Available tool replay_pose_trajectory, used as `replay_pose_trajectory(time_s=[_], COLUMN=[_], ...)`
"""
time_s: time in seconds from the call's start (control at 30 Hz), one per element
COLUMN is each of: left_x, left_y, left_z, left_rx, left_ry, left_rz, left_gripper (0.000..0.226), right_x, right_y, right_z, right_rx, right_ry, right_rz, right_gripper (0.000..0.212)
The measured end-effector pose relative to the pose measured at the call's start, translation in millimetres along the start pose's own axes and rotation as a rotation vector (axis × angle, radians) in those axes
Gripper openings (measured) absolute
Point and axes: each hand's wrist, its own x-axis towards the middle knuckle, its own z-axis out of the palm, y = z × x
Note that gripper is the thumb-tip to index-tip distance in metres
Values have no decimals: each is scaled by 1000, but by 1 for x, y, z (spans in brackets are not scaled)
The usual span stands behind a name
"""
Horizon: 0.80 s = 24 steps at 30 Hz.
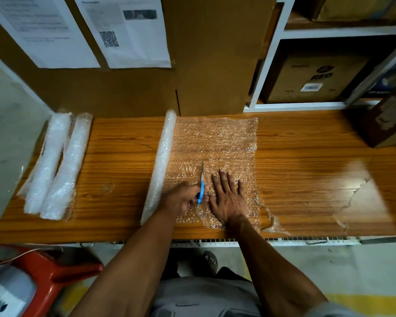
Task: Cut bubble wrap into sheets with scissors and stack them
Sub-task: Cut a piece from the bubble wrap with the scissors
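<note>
A roll of bubble wrap [162,163] lies across the wooden table [124,143], with its free end unrolled flat to the right as a clear sheet [217,143]. My left hand [181,199] grips blue-handled scissors [201,186] at the sheet's near part, blades pointing away from me along the sheet. My right hand [229,197] presses flat on the sheet just right of the scissors, fingers spread and straight. A thin clear sheet [361,195] lies flat on the table further right.
Two more bubble wrap rolls [55,165] lie side by side at the table's left end. Cardboard [210,56] with taped papers stands behind. Shelves with boxes [318,76] are at the back right, a brown box [386,124] on the table's right. A red stool [55,271] stands below left.
</note>
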Motion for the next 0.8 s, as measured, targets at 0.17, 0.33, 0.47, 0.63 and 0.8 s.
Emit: replay_pose_trajectory(time_s=[0.17,0.33,0.47,0.63,0.8], left_x=[4,10,14,26,34], left_y=[-3,3,8,16,27], left_z=[-9,-17,-18,-19,-16], left_rx=[7,21,-3,32,-16], left_ry=[5,-98,-118,-117,-90], left_rz=[3,-43,-49,-45,-47], left_gripper=[26,37,45,60,30], right_x=[0,15,40,46,45], right_y=[-2,-2,12,15,14], right_z=[-2,-16,-11,-7,-7], right_rx=[11,58,20,-24,-32], right_ry=[0,130,51,19,38], right_rz=[16,-11,-25,-10,-5], right_gripper=[71,58,68,70,70])
